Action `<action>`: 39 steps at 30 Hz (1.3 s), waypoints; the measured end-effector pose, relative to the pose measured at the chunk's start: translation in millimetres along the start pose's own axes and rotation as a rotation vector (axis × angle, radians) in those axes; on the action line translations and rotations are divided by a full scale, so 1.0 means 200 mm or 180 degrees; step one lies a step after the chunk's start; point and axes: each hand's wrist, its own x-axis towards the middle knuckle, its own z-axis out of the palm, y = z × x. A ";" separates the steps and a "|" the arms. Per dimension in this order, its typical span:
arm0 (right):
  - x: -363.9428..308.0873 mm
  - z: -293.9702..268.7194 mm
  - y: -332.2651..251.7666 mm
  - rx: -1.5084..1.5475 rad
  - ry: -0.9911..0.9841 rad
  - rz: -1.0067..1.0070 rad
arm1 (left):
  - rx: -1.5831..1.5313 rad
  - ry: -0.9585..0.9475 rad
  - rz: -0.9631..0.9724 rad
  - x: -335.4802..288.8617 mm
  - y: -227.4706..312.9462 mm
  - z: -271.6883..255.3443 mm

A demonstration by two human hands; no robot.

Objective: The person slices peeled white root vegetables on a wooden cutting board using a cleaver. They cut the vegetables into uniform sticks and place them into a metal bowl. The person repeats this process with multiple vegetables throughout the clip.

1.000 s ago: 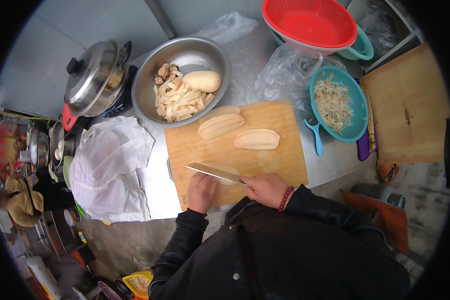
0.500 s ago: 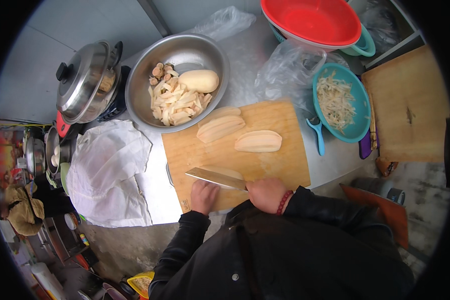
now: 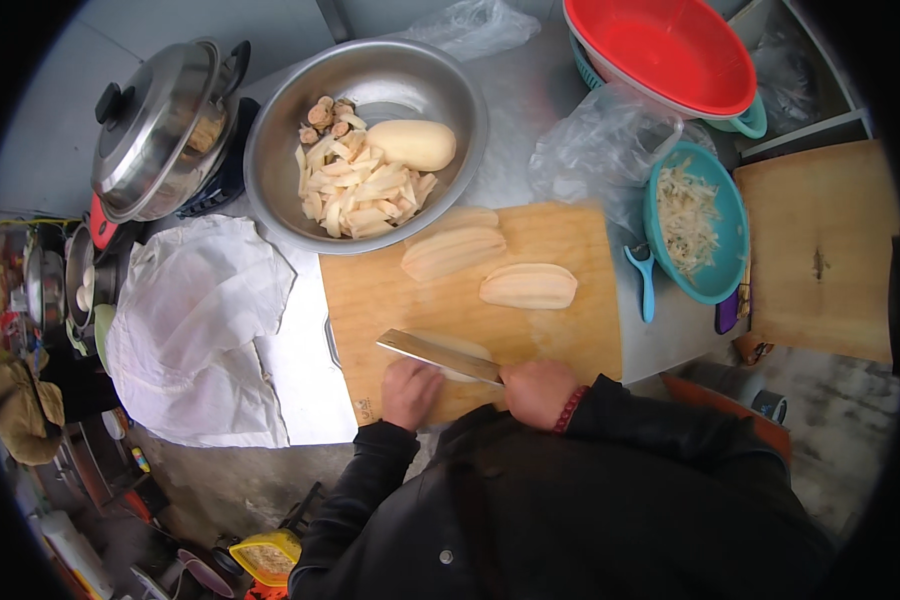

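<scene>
My right hand (image 3: 542, 393), with a red bead bracelet at the wrist, is closed around the handle of a kitchen knife (image 3: 432, 354). The blade points left across a pale lotus root piece (image 3: 467, 350) on the wooden cutting board (image 3: 570, 345). My left hand (image 3: 411, 393) is closed at the near side of the blade, its curled fingers on that piece; the fingertips are partly hidden. Farther up the board lie a lengthwise-cut lotus root piece (image 3: 530, 286) and grooved lotus root slices (image 3: 455, 250).
Beyond the board, a steel bowl (image 3: 270, 205) holds lotus root strips, brown ends and one whole peeled segment. On the right are a blue peeler (image 3: 644, 285), a teal basin (image 3: 736, 262) of shreds and a red basin (image 3: 670, 50). A white cloth (image 3: 195, 330) and a lidded pot (image 3: 155, 130) are leftward.
The whole view has shifted slightly. Both hands and the knife keep nearly the same place over the lotus root piece, with the right hand a little blurred.
</scene>
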 end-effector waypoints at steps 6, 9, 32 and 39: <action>0.00 0.05 0.03 -0.0084 0.0276 -0.0122 | 0.0103 0.0031 0.0091 0.05 0.04 -0.03; 0.01 0.06 0.02 -0.0025 0.0345 -0.0137 | 0.0083 -0.0072 0.0011 0.12 0.11 -0.11; 0.05 0.13 0.07 0.0253 0.0348 -0.0141 | 0.0872 -0.1018 0.1282 0.56 -0.02 -0.27; 0.02 0.06 0.09 0.0222 0.0584 -0.0359 | 0.0797 -0.0650 0.0771 0.55 0.19 -0.31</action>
